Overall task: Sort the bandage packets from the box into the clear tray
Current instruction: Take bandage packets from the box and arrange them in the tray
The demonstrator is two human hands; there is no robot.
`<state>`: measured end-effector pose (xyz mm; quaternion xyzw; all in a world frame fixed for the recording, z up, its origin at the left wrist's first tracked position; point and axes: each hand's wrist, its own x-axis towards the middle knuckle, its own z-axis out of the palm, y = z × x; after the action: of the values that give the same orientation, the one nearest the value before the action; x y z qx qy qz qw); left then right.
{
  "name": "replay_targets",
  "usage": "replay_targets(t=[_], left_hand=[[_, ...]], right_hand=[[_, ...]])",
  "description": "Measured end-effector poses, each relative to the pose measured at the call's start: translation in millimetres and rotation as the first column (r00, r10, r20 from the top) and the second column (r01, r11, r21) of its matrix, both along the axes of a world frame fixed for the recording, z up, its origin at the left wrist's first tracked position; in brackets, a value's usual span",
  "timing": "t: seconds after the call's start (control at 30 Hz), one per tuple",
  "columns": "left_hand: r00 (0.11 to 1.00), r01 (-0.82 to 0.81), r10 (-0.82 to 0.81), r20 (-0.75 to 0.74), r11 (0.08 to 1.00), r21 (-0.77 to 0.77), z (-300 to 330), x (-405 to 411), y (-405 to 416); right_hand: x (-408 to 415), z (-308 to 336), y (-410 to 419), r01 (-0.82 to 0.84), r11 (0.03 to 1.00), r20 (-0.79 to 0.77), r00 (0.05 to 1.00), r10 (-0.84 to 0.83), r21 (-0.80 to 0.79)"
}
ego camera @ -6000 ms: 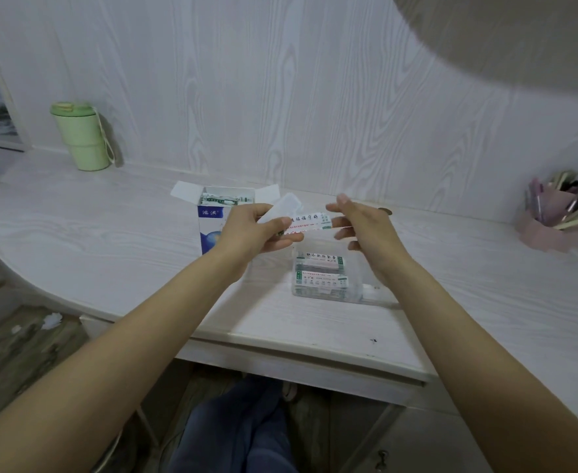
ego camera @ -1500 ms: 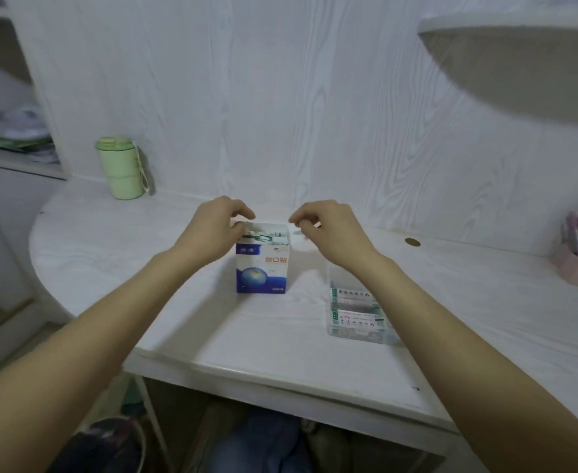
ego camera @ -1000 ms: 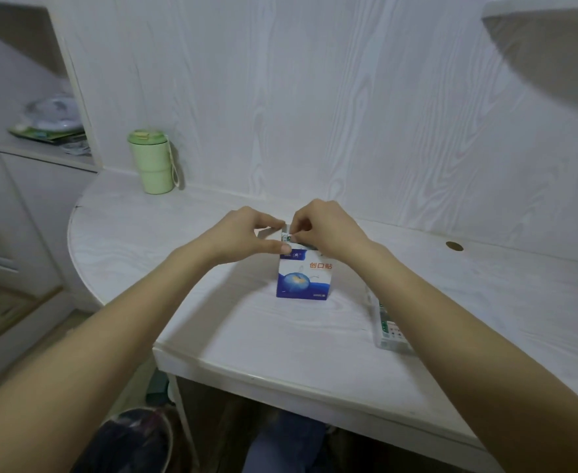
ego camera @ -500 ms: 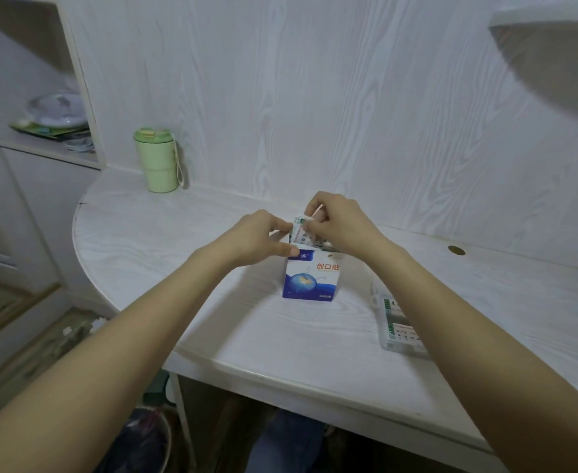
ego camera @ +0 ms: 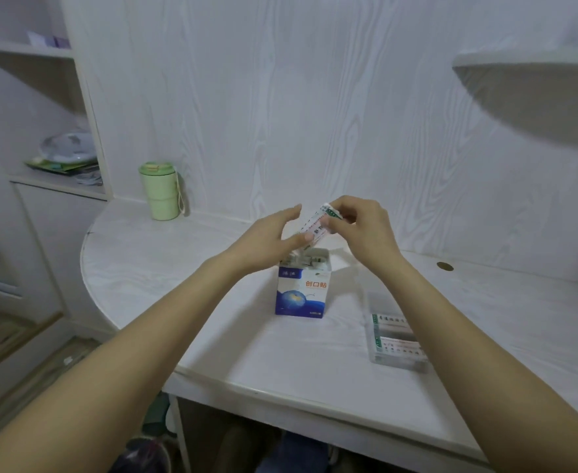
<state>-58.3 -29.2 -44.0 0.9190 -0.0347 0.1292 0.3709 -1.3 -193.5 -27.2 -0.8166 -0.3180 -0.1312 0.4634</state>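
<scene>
A small cardboard box (ego camera: 300,290), white above and blue below with a globe printed on its front, is seen upright at the centre of the frame on a white wood-grain desk (ego camera: 185,268) with a rounded left edge; its top flaps are open, and the pale ends of more packets (ego camera: 306,260) are visible packed inside. Just above the box mouth, a flat paper bandage packet (ego camera: 318,227), white with green and red print, is held tilted; its upper end is pinched by the curled fingers and thumb of the right hand (ego camera: 361,227); the left hand (ego camera: 268,240) is spread with nearly straight fingers, its thumb tip touching the lower part of the packet. At lower right of centre, a shallow rectangular tray of clear plastic (ego camera: 396,363) is set flat on the desk, well apart from the box; printed packets (ego camera: 395,339) are laid flat in it, partly hidden by the right forearm. At the upper left of the desk, a pale green lidded cup (ego camera: 159,191) with a cord loop is stood against the grained wall panel; a round brown cap (ego camera: 445,266) is set into the desk surface at right.
</scene>
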Motion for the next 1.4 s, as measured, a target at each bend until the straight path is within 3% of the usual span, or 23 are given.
replay_targets(t=[0.13,0.2,0.33,0.4,0.53,0.63,0.8,1.0,1.2,1.4], left_hand=[[0.995,0.093,-0.098,-0.032,0.985,-0.148,15.2,-2.3,-24.9],[0.986,0.155,-0.161,-0.045,0.982,-0.105,18.8,-5.4,-36.6],[0.946,0.253,-0.301,-0.119,0.917,-0.31,23.5,-11.5,-64.5],[0.947,0.253,-0.303,-0.104,0.907,-0.337,20.5,-14.0,-76.0],[0.932,0.246,-0.331,-0.151,0.88,-0.407,6.7,-19.4,-94.0],[0.921,0.194,-0.339,-0.195,0.829,-0.525,-1.7,-21.0,-100.1],[0.942,0.154,-0.292,-0.165,0.814,-0.561,-15.4,-14.6,-107.0],[0.945,0.048,-0.262,-0.199,0.709,-0.703,-24.0,-8.3,-112.3],[0.99,-0.029,-0.075,-0.121,0.728,-0.685,-34.6,5.6,-108.0],[0.997,-0.005,-0.042,-0.057,0.758,-0.652,-36.1,15.8,-107.4]], right_hand=[[-12.3,6.9,-25.5,-0.111,0.951,-0.177,0.97,0.167,0.288],[-16.3,5.2,-39.4,-0.095,0.939,-0.237,0.955,0.179,0.33],[-20.2,-3.9,-62.5,-0.028,0.924,-0.295,0.944,0.15,0.381],[-23.3,-7.4,-72.0,-0.001,0.915,-0.32,0.937,0.142,0.404],[-30.1,-14.0,-91.6,0.035,0.952,-0.355,0.931,0.08,0.305],[-29.6,-17.9,-104.3,0.029,0.953,-0.368,0.925,0.089,0.302],[-24.3,-31.2,-118.7,0.015,0.942,-0.397,0.909,0.126,0.335],[-17.7,-47.7,-127.1,0.062,0.949,-0.444,0.892,0.087,0.311],[10.9,-61.0,-132.2,0.274,0.942,-0.47,0.869,-0.156,0.195],[35.1,-75.4,-123.5,0.311,0.945,-0.42,0.848,-0.324,-0.102]])
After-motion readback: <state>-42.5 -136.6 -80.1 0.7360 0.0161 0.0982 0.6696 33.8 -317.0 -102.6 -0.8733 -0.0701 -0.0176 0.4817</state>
